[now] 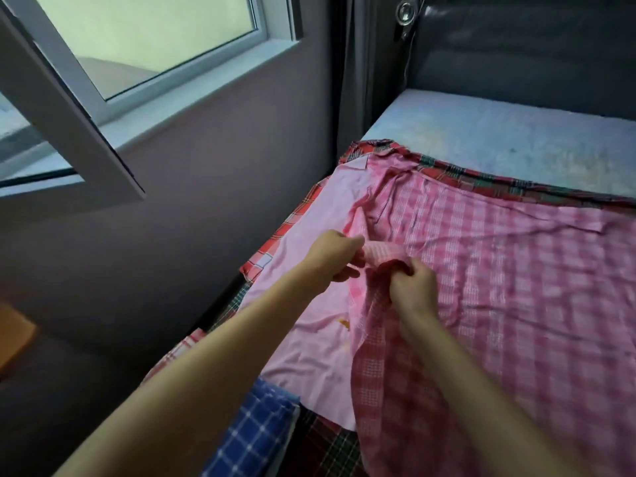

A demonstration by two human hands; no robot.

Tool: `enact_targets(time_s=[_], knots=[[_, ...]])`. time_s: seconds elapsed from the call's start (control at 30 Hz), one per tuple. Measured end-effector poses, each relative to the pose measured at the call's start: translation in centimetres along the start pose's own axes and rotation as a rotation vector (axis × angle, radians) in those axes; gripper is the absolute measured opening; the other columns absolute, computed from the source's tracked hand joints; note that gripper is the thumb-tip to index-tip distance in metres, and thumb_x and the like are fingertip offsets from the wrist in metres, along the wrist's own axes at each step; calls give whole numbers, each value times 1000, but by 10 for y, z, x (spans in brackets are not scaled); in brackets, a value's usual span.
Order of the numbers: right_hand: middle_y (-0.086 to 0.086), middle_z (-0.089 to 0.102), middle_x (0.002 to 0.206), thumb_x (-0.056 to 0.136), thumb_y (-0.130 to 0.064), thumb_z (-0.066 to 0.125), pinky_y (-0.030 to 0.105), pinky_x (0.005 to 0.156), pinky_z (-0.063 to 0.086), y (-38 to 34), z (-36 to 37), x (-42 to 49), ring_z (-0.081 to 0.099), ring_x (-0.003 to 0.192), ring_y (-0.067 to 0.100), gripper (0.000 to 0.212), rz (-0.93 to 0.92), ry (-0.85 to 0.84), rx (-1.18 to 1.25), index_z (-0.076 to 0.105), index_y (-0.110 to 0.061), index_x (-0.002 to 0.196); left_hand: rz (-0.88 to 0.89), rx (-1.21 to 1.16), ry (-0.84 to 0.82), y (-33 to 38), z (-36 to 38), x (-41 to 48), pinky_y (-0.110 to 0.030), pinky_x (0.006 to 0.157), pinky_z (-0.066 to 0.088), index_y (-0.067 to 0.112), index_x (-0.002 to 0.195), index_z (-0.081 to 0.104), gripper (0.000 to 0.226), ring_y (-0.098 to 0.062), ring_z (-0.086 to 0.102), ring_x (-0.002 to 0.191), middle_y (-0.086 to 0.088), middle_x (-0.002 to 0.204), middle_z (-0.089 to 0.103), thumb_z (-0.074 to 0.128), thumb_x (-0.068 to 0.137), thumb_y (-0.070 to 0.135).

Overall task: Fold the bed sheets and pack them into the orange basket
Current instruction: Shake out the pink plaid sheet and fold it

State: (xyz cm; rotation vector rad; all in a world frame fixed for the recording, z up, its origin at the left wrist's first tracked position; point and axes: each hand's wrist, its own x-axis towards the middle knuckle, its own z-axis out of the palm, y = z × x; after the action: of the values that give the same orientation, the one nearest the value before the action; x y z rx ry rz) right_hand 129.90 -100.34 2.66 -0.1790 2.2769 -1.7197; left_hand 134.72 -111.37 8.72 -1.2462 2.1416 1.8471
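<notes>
Centrally, left hand (335, 258) and right hand (414, 287) close together, fingers curled, each pinching the same raised fold of the pink checked sheet (516, 287). Sheet spread flat to the right of and beyond the right hand, draped loosely beneath both wrists. Under the left hand and forearm, a plain pink cloth (309, 325), lying flat; whether separate or the sheet's reverse, not discernible. Beneath both, a red-and-green tartan sheet (464, 179), edge exposed beyond the hands. Further beyond, bare pale-blue mattress (499, 132) and dark headboard (516, 53). Nearer than the left forearm, a blue checked cloth (254, 432). Far left of the left hand, an open window (137, 56).
</notes>
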Motion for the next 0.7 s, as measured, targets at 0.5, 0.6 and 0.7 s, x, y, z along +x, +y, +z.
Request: enact_targets(time_s=[0.5,0.6,0.7], knots=[[16,67,95,95,-43,43,36,70,44,-46,-80,-93,62,92,36,42,-420,-153,-823,67,-10,89,-496,-770,-86,-6,36,-101,-12,38,29,-2,54,47,37,-12,32,21,-7,36,42,53,90,1],[16,65,110,98,-45,35,37,79,46,-43,-81,-114,61,102,36,47,-382,-219,-970,65,-9,107,-508,-772,-97,-13,30,-116,-10,35,24,6,58,42,32,-12,31,20,-5,34,39,55,87,2],[14,65,111,97,-39,38,35,80,46,-38,-87,-131,61,102,35,41,-361,-255,-1006,65,-9,106,-535,-714,-77,-20,23,-127,-10,34,23,8,61,42,27,-12,28,21,-3,34,36,54,85,2]])
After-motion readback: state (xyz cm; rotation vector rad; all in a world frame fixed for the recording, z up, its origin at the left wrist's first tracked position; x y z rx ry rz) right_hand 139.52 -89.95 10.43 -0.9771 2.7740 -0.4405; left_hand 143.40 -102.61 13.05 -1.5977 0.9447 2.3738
